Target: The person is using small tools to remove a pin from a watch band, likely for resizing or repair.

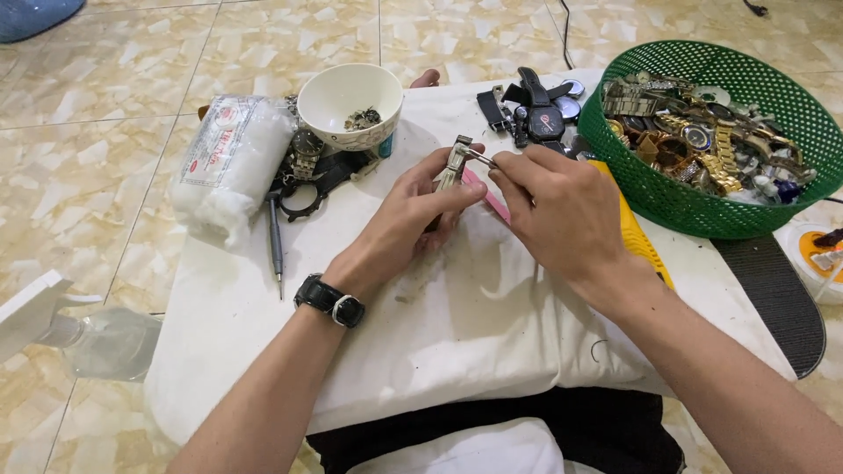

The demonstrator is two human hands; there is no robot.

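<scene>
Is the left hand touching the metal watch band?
Touching. The head view shows the left hand with its fingers wrapped around the metal watch band, holding it up above the white cloth.

Bracelet (pixel 453 164) showing brushed metal; basket (pixel 676 197) showing glossy green plastic mesh; bowl (pixel 349 104) showing glazed ceramic; cloth (pixel 421 325) appearing matt, stained.
</scene>
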